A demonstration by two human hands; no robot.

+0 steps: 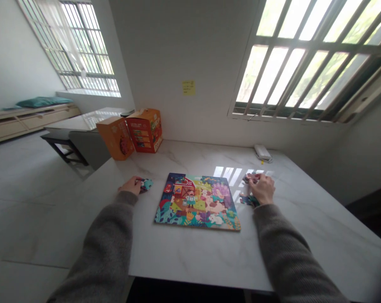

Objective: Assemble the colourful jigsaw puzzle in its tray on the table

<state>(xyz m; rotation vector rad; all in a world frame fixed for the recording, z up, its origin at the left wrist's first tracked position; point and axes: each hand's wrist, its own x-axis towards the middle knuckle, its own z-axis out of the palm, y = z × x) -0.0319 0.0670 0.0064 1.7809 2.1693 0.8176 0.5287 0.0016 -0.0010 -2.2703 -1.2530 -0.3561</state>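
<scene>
The puzzle (198, 202) lies flat on the table (190, 256), between the hands. The left hand (130, 185) touches pieces (146, 184) beside it; the right hand (262, 188) is at more pieces (245, 198). Whether either hand's fingers are apart or clamped, one cannot tell.

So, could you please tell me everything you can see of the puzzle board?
The puzzle board is a flat, roughly rectangular slab, seemingly thick card or thin wood. It bears a colourful farm scene: a red barn, a standing figure, pinkish animals, a white rabbit-like one, leaves and flowers along the near edge. Interlocking pieces fill much of its middle; whether any gaps remain is unclear. It lies face up on the marble-patterned table, between the two hands, neither touching it.
</scene>
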